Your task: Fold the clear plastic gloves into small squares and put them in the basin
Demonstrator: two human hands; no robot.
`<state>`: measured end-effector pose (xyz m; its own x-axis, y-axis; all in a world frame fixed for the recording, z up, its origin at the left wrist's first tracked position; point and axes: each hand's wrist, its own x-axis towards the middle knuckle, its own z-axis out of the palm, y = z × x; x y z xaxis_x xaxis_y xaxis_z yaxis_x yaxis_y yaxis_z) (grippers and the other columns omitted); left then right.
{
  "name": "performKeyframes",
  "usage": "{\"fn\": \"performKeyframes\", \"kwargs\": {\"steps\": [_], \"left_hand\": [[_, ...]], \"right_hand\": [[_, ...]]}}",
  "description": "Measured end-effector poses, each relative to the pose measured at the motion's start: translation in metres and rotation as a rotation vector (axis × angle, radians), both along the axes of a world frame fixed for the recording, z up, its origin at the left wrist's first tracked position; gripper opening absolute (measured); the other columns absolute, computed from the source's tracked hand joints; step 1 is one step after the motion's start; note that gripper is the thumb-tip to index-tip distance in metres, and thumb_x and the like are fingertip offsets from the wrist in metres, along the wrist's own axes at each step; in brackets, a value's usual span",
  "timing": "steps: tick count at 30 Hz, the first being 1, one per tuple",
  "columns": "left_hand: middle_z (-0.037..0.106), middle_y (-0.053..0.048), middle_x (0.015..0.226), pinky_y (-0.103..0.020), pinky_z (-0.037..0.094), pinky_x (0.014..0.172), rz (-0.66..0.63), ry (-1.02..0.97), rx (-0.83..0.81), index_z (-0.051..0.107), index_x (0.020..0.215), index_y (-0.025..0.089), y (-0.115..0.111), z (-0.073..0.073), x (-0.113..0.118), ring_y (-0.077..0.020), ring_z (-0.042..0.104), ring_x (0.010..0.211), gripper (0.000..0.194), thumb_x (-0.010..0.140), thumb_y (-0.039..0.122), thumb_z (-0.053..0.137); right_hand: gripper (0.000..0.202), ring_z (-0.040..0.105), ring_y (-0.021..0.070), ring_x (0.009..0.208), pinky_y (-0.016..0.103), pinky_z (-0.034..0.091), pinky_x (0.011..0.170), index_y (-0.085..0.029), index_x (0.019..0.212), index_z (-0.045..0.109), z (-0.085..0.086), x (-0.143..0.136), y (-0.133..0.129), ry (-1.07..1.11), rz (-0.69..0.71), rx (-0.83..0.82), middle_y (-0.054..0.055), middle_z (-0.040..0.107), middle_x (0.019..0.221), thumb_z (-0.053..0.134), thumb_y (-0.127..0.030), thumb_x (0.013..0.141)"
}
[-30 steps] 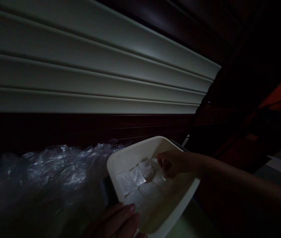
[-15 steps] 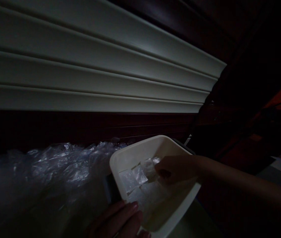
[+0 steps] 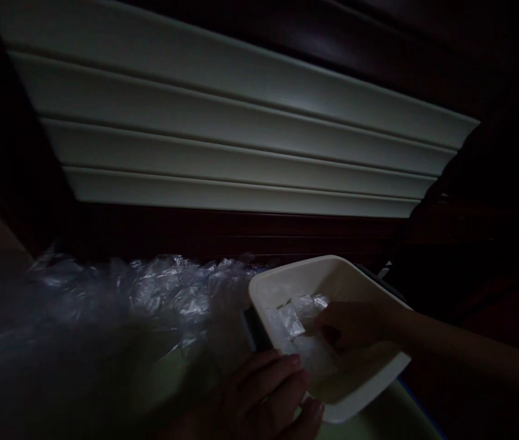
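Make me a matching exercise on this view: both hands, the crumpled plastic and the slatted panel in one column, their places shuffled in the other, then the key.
Things
1. Left hand
2. Right hand
3. Crumpled clear plastic
4. Slatted panel

Places
A. Heaped to the left of the pale bin
B. Spanning the upper part of the picture
C. At the bin's near left edge
D. Reaching inside the bin

Pairs: 1-C, 2-D, 3-A, 4-B
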<state>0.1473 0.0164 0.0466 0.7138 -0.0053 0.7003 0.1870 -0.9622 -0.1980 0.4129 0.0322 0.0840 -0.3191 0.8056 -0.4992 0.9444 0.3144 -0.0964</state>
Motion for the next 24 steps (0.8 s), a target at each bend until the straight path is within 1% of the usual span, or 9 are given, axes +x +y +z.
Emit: {"fn": "performKeyframes", "kwargs": {"steps": [3, 6, 8, 11, 13, 15, 18, 21, 24], "left_hand": [[0.066, -0.005, 0.103, -0.031, 0.047, 0.102, -0.076, -0.179, 0.034, 0.061, 0.106, 0.015, 0.004, -0.005, 0.006, -0.0175, 0.056, 0.113, 0.017, 0.093, 0.011, 0.05], [0.066, -0.008, 0.102, -0.034, 0.047, 0.1, -0.13, -0.259, 0.015, 0.058, 0.109, 0.01, 0.007, -0.013, 0.013, -0.0193, 0.055, 0.112, 0.022, 0.091, 0.007, 0.046], [0.065, -0.011, 0.104, -0.036, 0.047, 0.1, -0.134, -0.253, 0.016, 0.056, 0.111, 0.007, 0.006, -0.013, 0.014, -0.0213, 0.054, 0.114, 0.025, 0.089, 0.006, 0.044], [0.062, -0.015, 0.114, -0.039, 0.047, 0.101, -0.073, -0.184, 0.022, 0.054, 0.115, 0.004, -0.003, -0.008, 0.003, -0.0247, 0.05, 0.12, 0.031, 0.086, 0.006, 0.043], [0.059, -0.017, 0.119, -0.04, 0.048, 0.099, 0.013, -0.122, 0.012, 0.053, 0.117, 0.004, -0.012, -0.005, -0.013, -0.0265, 0.049, 0.121, 0.034, 0.085, 0.006, 0.041], [0.061, -0.017, 0.117, -0.042, 0.051, 0.095, 0.116, -0.06, -0.022, 0.054, 0.117, 0.005, -0.02, -0.006, -0.035, -0.0272, 0.052, 0.116, 0.034, 0.086, 0.007, 0.04], [0.063, -0.014, 0.112, -0.044, 0.05, 0.094, 0.3, 0.048, -0.106, 0.056, 0.116, 0.008, -0.026, -0.016, -0.079, -0.0266, 0.057, 0.109, 0.033, 0.087, 0.009, 0.04], [0.065, -0.011, 0.105, -0.046, 0.051, 0.091, 0.426, 0.088, -0.132, 0.059, 0.111, 0.011, -0.027, -0.03, -0.122, -0.026, 0.06, 0.102, 0.031, 0.088, 0.009, 0.04], [0.065, -0.012, 0.1, -0.044, 0.053, 0.083, 0.531, 0.041, -0.158, 0.059, 0.109, 0.011, -0.025, -0.039, -0.152, -0.0257, 0.06, 0.096, 0.031, 0.087, 0.008, 0.037]], "right_hand": [[0.022, 0.066, 0.0204, 0.062, 0.024, 0.038, 0.05, -0.014, 0.073, 0.074, 0.009, -0.002, -0.003, -0.022, 0.016, 0.07, 0.009, 0.074, 0.07, 0.059, 0.001, 0.067], [0.018, 0.068, 0.0221, 0.066, 0.024, 0.041, 0.053, -0.013, 0.074, 0.074, 0.026, -0.01, -0.003, -0.059, 0.033, 0.179, 0.011, 0.074, 0.074, 0.062, 0.0, 0.069], [0.015, 0.069, 0.0242, 0.073, 0.027, 0.044, 0.061, -0.013, 0.08, 0.073, 0.041, -0.024, -0.002, -0.08, 0.054, 0.289, 0.013, 0.074, 0.08, 0.059, -0.006, 0.077], [0.018, 0.067, 0.0298, 0.085, 0.034, 0.046, 0.07, -0.012, 0.094, 0.069, 0.064, -0.062, -0.003, -0.099, 0.083, 0.489, 0.018, 0.071, 0.092, 0.053, -0.017, 0.087], [0.022, 0.067, 0.0305, 0.087, 0.035, 0.046, 0.072, -0.011, 0.102, 0.066, 0.078, -0.094, -0.007, -0.089, 0.107, 0.6, 0.019, 0.069, 0.1, 0.049, -0.017, 0.09], [0.023, 0.066, 0.0296, 0.09, 0.034, 0.046, 0.073, -0.012, 0.103, 0.065, 0.087, -0.128, -0.013, -0.062, 0.156, 0.676, 0.017, 0.069, 0.102, 0.046, -0.015, 0.091], [0.025, 0.065, 0.0273, 0.092, 0.033, 0.046, 0.076, -0.013, 0.103, 0.064, 0.091, -0.172, -0.022, 0.005, 0.231, 0.748, 0.014, 0.068, 0.104, 0.042, -0.018, 0.094], [0.025, 0.064, 0.0249, 0.095, 0.032, 0.046, 0.079, -0.014, 0.105, 0.063, 0.082, -0.205, -0.027, 0.074, 0.278, 0.779, 0.013, 0.067, 0.105, 0.041, -0.021, 0.096], [0.023, 0.063, 0.0224, 0.096, 0.032, 0.047, 0.081, -0.015, 0.108, 0.061, 0.06, -0.232, -0.021, 0.119, 0.3, 0.766, 0.011, 0.066, 0.105, 0.042, -0.021, 0.097]]}}
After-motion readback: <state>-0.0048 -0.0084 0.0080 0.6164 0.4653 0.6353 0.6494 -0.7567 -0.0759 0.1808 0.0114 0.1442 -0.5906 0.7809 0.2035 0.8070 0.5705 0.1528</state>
